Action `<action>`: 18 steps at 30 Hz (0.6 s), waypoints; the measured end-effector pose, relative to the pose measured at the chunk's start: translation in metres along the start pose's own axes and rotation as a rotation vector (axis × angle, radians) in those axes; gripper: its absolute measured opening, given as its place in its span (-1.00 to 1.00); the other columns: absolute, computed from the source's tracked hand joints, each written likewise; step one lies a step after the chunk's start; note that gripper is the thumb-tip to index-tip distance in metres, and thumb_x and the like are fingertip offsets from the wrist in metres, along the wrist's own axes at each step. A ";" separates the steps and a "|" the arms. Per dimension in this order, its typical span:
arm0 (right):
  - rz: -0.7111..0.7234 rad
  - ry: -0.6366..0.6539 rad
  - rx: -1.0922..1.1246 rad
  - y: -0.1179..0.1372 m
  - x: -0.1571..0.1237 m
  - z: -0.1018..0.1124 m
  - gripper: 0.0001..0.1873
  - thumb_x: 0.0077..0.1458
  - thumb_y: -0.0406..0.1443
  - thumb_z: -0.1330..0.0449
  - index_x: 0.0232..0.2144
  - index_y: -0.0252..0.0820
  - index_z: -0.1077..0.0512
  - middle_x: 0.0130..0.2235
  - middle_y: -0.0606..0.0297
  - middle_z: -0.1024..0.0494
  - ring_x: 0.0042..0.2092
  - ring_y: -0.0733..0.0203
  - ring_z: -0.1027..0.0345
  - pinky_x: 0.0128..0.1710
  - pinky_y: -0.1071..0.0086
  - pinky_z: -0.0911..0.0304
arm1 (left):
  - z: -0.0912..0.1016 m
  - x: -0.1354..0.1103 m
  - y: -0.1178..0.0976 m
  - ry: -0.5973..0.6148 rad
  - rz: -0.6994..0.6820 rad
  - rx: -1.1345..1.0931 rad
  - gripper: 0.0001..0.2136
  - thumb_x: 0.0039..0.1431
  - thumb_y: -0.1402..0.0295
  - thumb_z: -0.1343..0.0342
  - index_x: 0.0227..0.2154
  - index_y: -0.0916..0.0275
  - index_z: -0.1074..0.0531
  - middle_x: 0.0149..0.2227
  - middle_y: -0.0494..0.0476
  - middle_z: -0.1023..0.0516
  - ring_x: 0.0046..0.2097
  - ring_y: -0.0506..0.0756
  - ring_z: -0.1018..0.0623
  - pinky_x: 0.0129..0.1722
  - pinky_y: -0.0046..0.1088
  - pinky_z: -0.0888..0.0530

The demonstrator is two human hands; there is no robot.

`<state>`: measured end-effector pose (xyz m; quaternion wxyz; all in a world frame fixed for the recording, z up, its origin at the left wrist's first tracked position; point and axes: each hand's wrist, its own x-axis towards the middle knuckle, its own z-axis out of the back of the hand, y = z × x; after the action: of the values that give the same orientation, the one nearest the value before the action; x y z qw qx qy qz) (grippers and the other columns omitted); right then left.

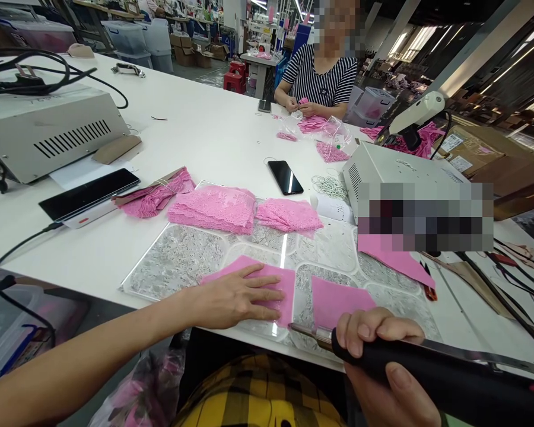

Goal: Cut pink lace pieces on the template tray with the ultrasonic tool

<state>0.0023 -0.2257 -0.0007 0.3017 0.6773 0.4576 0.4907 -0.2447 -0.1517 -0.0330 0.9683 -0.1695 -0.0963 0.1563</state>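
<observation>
My left hand (235, 298) lies flat with its fingers spread on a pink fabric piece (287, 289), pressing it onto a glossy grey marble-patterned board (178, 261). In my right hand (382, 356) is a thick black-handled tool with a pointed metal tip (454, 370); the fingers wrap round its handle. The tip points left and sits at the lower right corner of the fabric under my left hand; I cannot tell if it touches. Just right of that piece, a second pink fabric piece (338, 299) lies on the board, partly behind my right hand.
Behind the board's middle lie a pink lace stack (211, 209) and a smaller lace pile (289, 214). A phone (285, 177) and string (330, 186) lie beyond. Grey machine boxes (57, 133) flank the table. A person (320, 80) handles pink material opposite. Cables (516, 284) run at right.
</observation>
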 end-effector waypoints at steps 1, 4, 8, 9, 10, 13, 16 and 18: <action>-0.009 0.002 -0.002 0.000 0.000 0.000 -0.87 0.08 -0.26 -0.09 -0.27 -0.12 -0.33 -0.38 0.37 -0.29 -0.44 0.33 -0.22 -0.44 0.31 -0.23 | 0.000 0.000 0.000 -0.003 0.003 -0.005 -0.63 0.32 0.52 0.05 0.11 0.07 -0.39 0.26 0.09 -0.27 0.35 0.14 -0.12 0.36 -0.08 0.15; -0.015 0.025 -0.005 0.001 0.000 0.000 -0.90 0.09 -0.27 -0.10 -0.30 -0.12 -0.33 -0.37 0.37 -0.30 -0.44 0.34 -0.24 -0.43 0.32 -0.23 | -0.002 0.000 0.000 -0.009 0.007 -0.018 -0.63 0.31 0.52 0.04 0.11 0.06 -0.39 0.25 0.08 -0.27 0.35 0.13 -0.11 0.36 -0.10 0.16; 0.002 0.043 -0.012 0.000 0.000 0.000 -0.91 0.10 -0.27 -0.10 -0.30 -0.14 -0.33 -0.37 0.36 -0.32 -0.45 0.34 -0.24 -0.45 0.32 -0.23 | 0.001 0.002 -0.003 0.012 0.016 -0.027 -0.64 0.32 0.53 0.05 0.10 0.11 -0.40 0.26 0.10 -0.27 0.35 0.15 -0.12 0.36 -0.08 0.14; 0.000 0.041 -0.013 0.000 0.000 0.001 -0.91 0.09 -0.28 -0.10 -0.30 -0.14 -0.33 -0.38 0.36 -0.32 -0.45 0.34 -0.24 -0.45 0.31 -0.23 | 0.004 0.002 -0.004 0.020 0.027 -0.035 -0.63 0.31 0.54 0.05 0.10 0.12 -0.40 0.26 0.11 -0.27 0.34 0.15 -0.13 0.36 -0.07 0.13; -0.002 0.034 -0.014 -0.001 0.000 0.001 -0.91 0.09 -0.28 -0.10 -0.30 -0.14 -0.33 -0.38 0.35 -0.32 -0.45 0.33 -0.24 -0.45 0.31 -0.23 | 0.008 0.001 -0.004 0.024 0.043 -0.046 -0.61 0.29 0.58 0.05 0.11 0.14 -0.39 0.26 0.12 -0.26 0.34 0.15 -0.13 0.36 -0.07 0.12; 0.001 0.013 -0.021 -0.001 0.001 0.002 -0.92 0.07 -0.29 -0.11 -0.32 -0.14 -0.33 -0.41 0.35 -0.31 -0.47 0.32 -0.23 -0.47 0.31 -0.22 | 0.022 -0.005 0.000 -0.012 0.106 -0.092 -0.48 0.17 0.72 0.09 0.14 0.18 -0.35 0.28 0.12 -0.23 0.35 0.13 -0.10 0.35 -0.09 0.03; 0.006 0.003 -0.041 -0.001 0.003 0.002 -0.92 0.05 -0.27 -0.13 -0.35 -0.14 -0.34 -0.43 0.33 -0.33 -0.50 0.32 -0.22 -0.51 0.31 -0.21 | 0.032 -0.020 0.008 -0.091 0.173 -0.121 -0.41 0.08 0.77 0.12 0.12 0.19 -0.37 0.26 0.12 -0.27 0.34 0.13 -0.13 0.33 -0.10 -0.08; 0.005 0.014 -0.059 -0.001 0.004 0.002 -0.92 0.04 -0.27 -0.14 -0.36 -0.14 -0.35 -0.44 0.33 -0.34 -0.51 0.31 -0.22 -0.52 0.30 -0.22 | 0.035 -0.032 0.012 -0.124 0.210 -0.121 -0.43 0.07 0.76 0.12 0.09 0.20 -0.40 0.24 0.14 -0.30 0.34 0.15 -0.14 0.31 -0.10 -0.12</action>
<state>0.0040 -0.2216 -0.0003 0.3170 0.6659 0.4434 0.5094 -0.2865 -0.1413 -0.0098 0.9268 -0.2266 -0.1470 0.2609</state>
